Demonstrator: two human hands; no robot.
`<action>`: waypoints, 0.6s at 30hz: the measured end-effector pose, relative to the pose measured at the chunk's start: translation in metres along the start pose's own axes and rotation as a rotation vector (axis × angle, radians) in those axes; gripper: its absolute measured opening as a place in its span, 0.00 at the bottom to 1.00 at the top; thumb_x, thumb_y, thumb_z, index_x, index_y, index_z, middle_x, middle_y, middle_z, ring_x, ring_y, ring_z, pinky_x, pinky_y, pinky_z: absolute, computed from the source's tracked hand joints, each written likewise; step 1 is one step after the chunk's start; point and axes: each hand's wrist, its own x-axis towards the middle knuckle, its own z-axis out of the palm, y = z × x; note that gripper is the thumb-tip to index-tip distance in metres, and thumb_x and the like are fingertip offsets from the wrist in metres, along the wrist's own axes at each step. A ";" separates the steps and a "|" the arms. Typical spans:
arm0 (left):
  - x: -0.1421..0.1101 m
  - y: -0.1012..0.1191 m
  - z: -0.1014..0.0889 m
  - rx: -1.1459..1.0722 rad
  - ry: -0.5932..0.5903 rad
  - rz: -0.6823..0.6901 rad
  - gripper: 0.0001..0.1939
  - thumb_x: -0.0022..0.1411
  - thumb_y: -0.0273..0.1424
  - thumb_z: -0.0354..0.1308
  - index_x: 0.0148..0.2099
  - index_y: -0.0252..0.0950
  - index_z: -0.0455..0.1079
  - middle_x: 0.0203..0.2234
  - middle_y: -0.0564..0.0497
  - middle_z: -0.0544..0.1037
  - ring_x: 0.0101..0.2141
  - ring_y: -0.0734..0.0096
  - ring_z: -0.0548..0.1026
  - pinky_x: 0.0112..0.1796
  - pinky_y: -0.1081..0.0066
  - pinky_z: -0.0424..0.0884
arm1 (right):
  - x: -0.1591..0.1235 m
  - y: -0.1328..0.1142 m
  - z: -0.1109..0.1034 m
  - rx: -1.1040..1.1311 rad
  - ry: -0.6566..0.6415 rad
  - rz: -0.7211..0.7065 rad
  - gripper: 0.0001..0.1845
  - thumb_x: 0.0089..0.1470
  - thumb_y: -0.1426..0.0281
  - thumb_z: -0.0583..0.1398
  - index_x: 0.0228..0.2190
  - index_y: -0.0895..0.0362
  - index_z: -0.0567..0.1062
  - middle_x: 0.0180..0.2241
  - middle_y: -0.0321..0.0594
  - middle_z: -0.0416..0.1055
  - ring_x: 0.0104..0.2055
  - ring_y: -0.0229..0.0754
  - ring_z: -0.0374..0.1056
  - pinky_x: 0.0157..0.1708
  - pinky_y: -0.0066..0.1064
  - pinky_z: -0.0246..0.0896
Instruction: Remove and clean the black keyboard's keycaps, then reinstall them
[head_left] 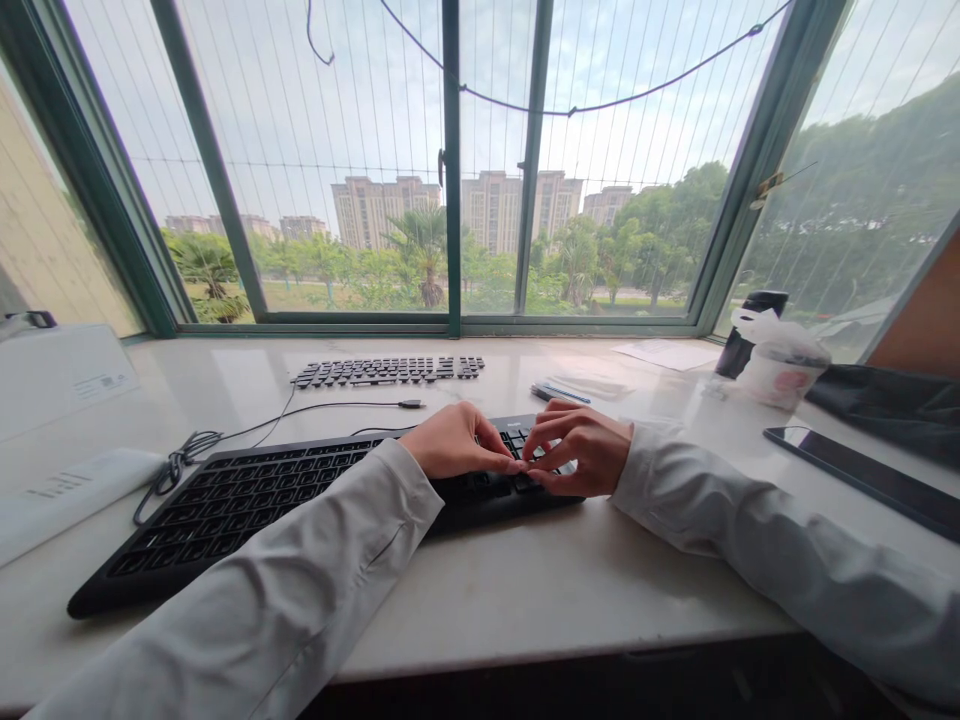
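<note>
Both my hands over right end of black keyboard (247,505), on pale sill (570,590). Left hand (457,440): thumb and fingers pinched, tips meeting right hand's. Right hand (579,447): fingers curled, pinching at same spot. Can't tell what's between tips, too small. Loose keycaps (386,371) in rows behind keyboard, USB plug (410,404) between. Phone (870,478) off right.

Green-framed window (453,200), pale sill (555,600), cloudy daylight, trees (660,240), apartment blocks (386,212).
</note>
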 end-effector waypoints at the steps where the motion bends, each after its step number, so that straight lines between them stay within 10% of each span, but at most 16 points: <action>1: 0.000 0.000 -0.001 0.013 -0.004 -0.003 0.20 0.48 0.44 0.65 0.35 0.33 0.81 0.27 0.47 0.81 0.29 0.69 0.74 0.30 0.73 0.64 | 0.000 0.001 0.001 0.008 0.004 0.010 0.11 0.55 0.68 0.59 0.25 0.53 0.79 0.30 0.36 0.77 0.29 0.33 0.67 0.36 0.32 0.56; 18: 0.001 0.000 -0.001 0.017 0.001 -0.043 0.20 0.46 0.45 0.66 0.35 0.33 0.81 0.27 0.47 0.81 0.30 0.68 0.73 0.33 0.72 0.64 | 0.000 0.013 0.007 0.147 -0.023 0.108 0.13 0.53 0.66 0.61 0.20 0.53 0.80 0.29 0.36 0.76 0.29 0.33 0.67 0.39 0.33 0.55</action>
